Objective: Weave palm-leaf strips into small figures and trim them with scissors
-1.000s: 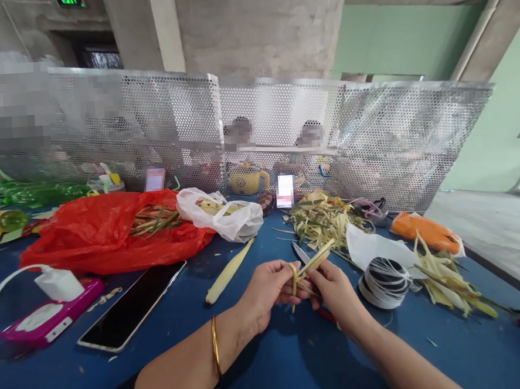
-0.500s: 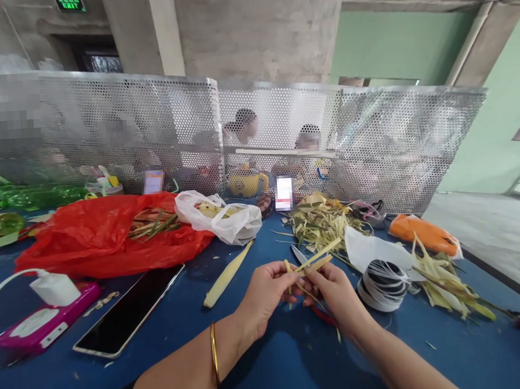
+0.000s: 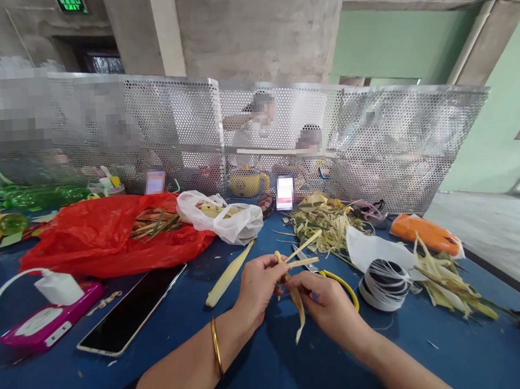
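Observation:
My left hand [image 3: 257, 285] pinches a small bundle of pale yellow corn husk strips [image 3: 306, 244]. Two strip ends stick out to the right, and a short folded piece rises above the thumb. My right hand [image 3: 330, 301] is closed close beside it, its fingers on a strip of the same bundle that hangs down as a curled tail [image 3: 299, 318]. The fingertips partly hide where the strips meet. Behind my right hand lie scissors [image 3: 345, 286] with a yellow handle, partly covered. To the left rests a long pale husk piece [image 3: 227, 278].
A heap of dry husks [image 3: 321, 223] lies beyond my hands. On the right are a spool of white ribbon [image 3: 384, 286] and an orange packet [image 3: 425, 235]. A phone [image 3: 133, 314], power strip [image 3: 51, 319] and red bag [image 3: 91, 240] occupy the left. A perforated screen [image 3: 277, 117] stands behind.
Both hands have shifted slightly left. My right hand has moved lower on the bundle, and a strip's tail now hangs below the fingers. More of the scissors' yellow handle shows.

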### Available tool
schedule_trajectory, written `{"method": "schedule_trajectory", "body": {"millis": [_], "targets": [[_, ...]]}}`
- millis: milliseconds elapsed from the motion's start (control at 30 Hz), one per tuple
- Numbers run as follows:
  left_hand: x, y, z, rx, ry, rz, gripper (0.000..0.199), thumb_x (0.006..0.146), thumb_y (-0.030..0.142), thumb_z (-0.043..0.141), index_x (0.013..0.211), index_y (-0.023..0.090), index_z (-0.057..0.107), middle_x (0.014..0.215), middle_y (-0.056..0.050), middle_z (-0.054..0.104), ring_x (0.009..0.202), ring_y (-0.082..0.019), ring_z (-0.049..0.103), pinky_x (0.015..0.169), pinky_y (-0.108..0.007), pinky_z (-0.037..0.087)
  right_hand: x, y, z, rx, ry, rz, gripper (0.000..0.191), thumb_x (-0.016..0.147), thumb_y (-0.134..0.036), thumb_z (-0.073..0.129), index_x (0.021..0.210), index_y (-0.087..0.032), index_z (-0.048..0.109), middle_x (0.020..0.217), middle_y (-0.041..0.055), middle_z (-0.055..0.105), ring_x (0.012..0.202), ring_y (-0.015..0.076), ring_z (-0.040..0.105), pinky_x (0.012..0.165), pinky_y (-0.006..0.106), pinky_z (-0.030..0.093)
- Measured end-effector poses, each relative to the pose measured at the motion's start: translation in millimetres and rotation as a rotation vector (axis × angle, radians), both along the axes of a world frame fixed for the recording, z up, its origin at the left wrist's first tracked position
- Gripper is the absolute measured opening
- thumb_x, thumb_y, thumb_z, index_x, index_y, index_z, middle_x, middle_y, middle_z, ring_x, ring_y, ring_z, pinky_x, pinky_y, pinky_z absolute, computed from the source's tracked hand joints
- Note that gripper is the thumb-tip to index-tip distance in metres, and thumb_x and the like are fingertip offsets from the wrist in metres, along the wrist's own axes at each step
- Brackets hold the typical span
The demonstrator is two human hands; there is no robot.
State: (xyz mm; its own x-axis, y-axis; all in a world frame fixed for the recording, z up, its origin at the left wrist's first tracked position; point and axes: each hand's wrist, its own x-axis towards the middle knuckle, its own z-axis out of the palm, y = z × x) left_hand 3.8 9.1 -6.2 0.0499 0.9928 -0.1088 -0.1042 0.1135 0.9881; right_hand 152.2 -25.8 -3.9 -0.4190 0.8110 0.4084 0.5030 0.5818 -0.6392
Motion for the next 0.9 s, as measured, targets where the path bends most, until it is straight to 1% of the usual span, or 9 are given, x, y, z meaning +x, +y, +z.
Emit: {"method": "schedule_trajectory", "body": {"millis": [67,167,233,300,367,467,633,767,900], "targets": [[1,-1,-0.6,0.027,0.025,-0.025,0.023,0.066,0.03,0.067,0.082,0.013,0.072,0.06,0.0,0.06,0.051,-0.01,0.05,0.043,-0.019,0.039,1,-1,1.2,0.16,-0.09,-0.067,0.022,0.09,-0.013,0.047,0.091,-0.022,0.067,0.085,0.0037,0.068,0.077,0.0161,0.063,0.068,0.025,0.046],[2,-4,1.4,0.061,0.066,-0.054,0.026,0.067,0.031,0.066,0.085,0.014,0.074,0.063,-0.001,0.062,0.053,-0.011,0.05,0.041,-0.019,0.033,3,0,2.6,0.372,-0.12,-0.157,0.018,0.094,-0.023,0.049,0.093,-0.022,0.067,0.091,0.0072,0.066,0.083,0.0189,0.062,0.073,0.028,0.046],[3,-7,3.5,0.073,0.103,-0.099,0.027,0.067,0.032,0.066,0.085,0.014,0.075,0.058,0.0,0.061,0.051,-0.01,0.048,0.041,-0.019,0.029,5,1,3.7,0.449,-0.098,-0.201,0.019,0.094,-0.023,0.048,0.095,-0.022,0.066,0.097,0.0082,0.065,0.089,0.0196,0.061,0.078,0.03,0.045],[4,-9,5.1,0.082,0.142,-0.162,0.027,0.069,0.033,0.065,0.084,0.014,0.075,0.052,0.001,0.058,0.046,-0.009,0.044,0.041,-0.019,0.027,7,3,4.1,0.468,-0.11,-0.252,0.02,0.095,-0.022,0.046,0.093,-0.021,0.065,0.093,0.0072,0.066,0.088,0.0193,0.061,0.079,0.03,0.045],[4,-11,5.7,0.088,0.163,-0.236,0.026,0.071,0.032,0.062,0.083,0.013,0.076,0.05,0.0,0.057,0.043,-0.008,0.041,0.041,-0.02,0.026,9,6,3.4,0.428,-0.159,-0.329,0.022,0.095,-0.022,0.044,0.085,-0.02,0.063,0.081,0.005,0.065,0.076,0.0179,0.061,0.069,0.027,0.043],[4,-12,6.4,0.066,0.153,-0.313,0.026,0.071,0.03,0.059,0.081,0.013,0.075,0.054,-0.002,0.059,0.045,-0.01,0.045,0.041,-0.021,0.028,11,8,1.7,0.318,-0.237,-0.431,0.026,0.094,-0.025,0.044,0.072,-0.019,0.057,0.068,0.0023,0.061,0.058,0.0148,0.054,0.055,0.025,0.035],[6,-15,8.0,0.087,0.089,-0.353,0.025,0.071,0.032,0.062,0.082,0.014,0.075,0.058,-0.003,0.061,0.051,-0.011,0.052,0.042,-0.02,0.029,12,8,3.0,0.091,-0.218,-0.545,0.029,0.092,-0.033,0.044,0.067,-0.021,0.052,0.059,0.0004,0.058,0.052,0.0138,0.049,0.051,0.025,0.028],[12,-18,4.0,0.065,0.034,-0.28,0.029,0.064,0.035,0.072,0.084,0.015,0.074,0.067,-0.003,0.066,0.052,-0.011,0.054,0.042,-0.02,0.031,8,8,2.0,-0.041,-0.168,-0.587,0.029,0.091,-0.036,0.045,0.066,-0.022,0.051,0.057,0.0,0.058,0.052,0.0147,0.049,0.051,0.025,0.027],[14,-17,-1.8,0.009,-0.02,-0.193,0.03,0.065,0.037,0.072,0.083,0.013,0.073,0.058,-0.001,0.062,0.048,-0.01,0.051,0.041,-0.019,0.028,6,10,0.6,-0.075,-0.124,-0.568,0.03,0.092,-0.038,0.043,0.068,-0.022,0.052,0.06,-0.0003,0.059,0.055,0.0148,0.05,0.052,0.025,0.028]]}}
